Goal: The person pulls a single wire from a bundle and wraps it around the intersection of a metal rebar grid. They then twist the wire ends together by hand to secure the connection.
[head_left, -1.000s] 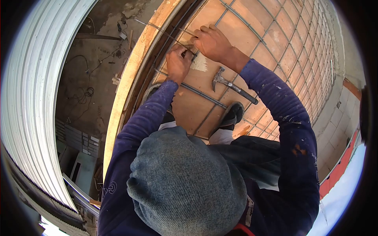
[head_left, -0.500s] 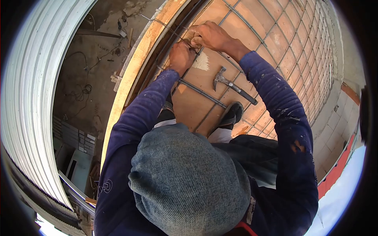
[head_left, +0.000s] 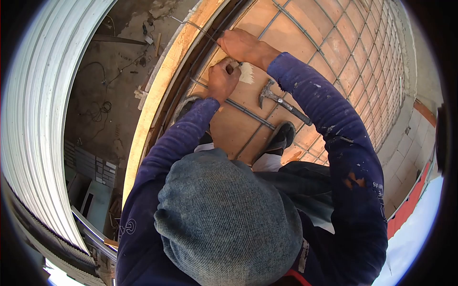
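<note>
My left hand [head_left: 223,81] is closed, its thumb and forefinger curled together above the plywood deck [head_left: 234,121]. Anything pinched there is too small to make out. Farther up, my right hand [head_left: 242,45] bends over the inner side of the wooden edge board, with its fingertips by a thin steel rod [head_left: 198,28] that crosses the board. Those fingers look closed, but their grip is hidden. A claw hammer [head_left: 286,107] lies on the reinforcing bar grid [head_left: 317,47], right of my left hand. Near it, a pale jagged patch [head_left: 246,74] shows on the plywood.
The timber edge board [head_left: 164,78] curves along the left side, with a drop to a lower floor [head_left: 114,71] holding cables and debris. Corrugated metal sheeting [head_left: 40,95] stands far left. My shoe [head_left: 282,138] rests on the deck. A block wall [head_left: 405,150] is at right.
My hands, close together before, are now apart. The left has drawn back slightly toward me, and the right has shifted a little left. The hammer lies where it was.
</note>
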`<state>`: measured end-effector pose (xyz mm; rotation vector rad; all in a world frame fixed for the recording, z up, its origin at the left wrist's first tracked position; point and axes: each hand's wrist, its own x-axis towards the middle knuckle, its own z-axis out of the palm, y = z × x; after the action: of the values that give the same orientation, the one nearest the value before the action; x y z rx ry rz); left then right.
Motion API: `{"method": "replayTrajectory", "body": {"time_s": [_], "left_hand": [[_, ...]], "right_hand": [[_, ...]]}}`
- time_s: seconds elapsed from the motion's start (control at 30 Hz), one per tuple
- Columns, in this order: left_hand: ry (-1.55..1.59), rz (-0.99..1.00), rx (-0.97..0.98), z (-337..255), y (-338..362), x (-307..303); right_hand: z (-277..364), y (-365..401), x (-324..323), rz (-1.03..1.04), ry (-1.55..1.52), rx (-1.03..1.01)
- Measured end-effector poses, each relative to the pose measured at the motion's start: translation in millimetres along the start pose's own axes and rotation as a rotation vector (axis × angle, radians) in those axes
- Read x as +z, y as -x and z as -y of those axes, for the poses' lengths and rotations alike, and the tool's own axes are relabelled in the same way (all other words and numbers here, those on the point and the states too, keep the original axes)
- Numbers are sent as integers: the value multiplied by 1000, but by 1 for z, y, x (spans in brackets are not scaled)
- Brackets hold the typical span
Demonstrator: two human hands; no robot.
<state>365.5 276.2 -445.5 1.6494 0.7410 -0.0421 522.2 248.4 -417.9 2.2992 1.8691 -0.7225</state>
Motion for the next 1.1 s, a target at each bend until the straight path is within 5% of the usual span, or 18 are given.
{"method": "replayTrajectory", "body": {"time_s": [0.2, 0.3, 0.4, 0.47, 0.6, 0.77, 0.9, 1.0, 1.1], "left_hand": [[68, 34, 27, 10, -1, 0], [50, 64, 34, 11, -2, -1], [68, 64, 15, 11, -5, -1], [87, 73, 0, 13, -1, -2], [70, 79, 31, 12, -7, -1], [31, 123, -23, 8, -10, -7], [6, 154, -19, 10, -12, -7], [-17, 174, 11, 10, -15, -8], [43, 201, -15, 13, -12, -8]], "right_hand": [[-5, 21, -1, -115, -186, 15], [-5, 19, -24, 141, -175, 79], [-16, 13, -25, 60, 22, -115], [-33, 12, 0, -286, 159, -442], [-48, 11, 17, -320, 39, -425], [-16, 15, -11, -6, 199, -281], [-16, 28, -4, -176, 296, -317], [-19, 37, -15, 24, 204, -277], [-28, 43, 0, -241, 62, -219]]}}
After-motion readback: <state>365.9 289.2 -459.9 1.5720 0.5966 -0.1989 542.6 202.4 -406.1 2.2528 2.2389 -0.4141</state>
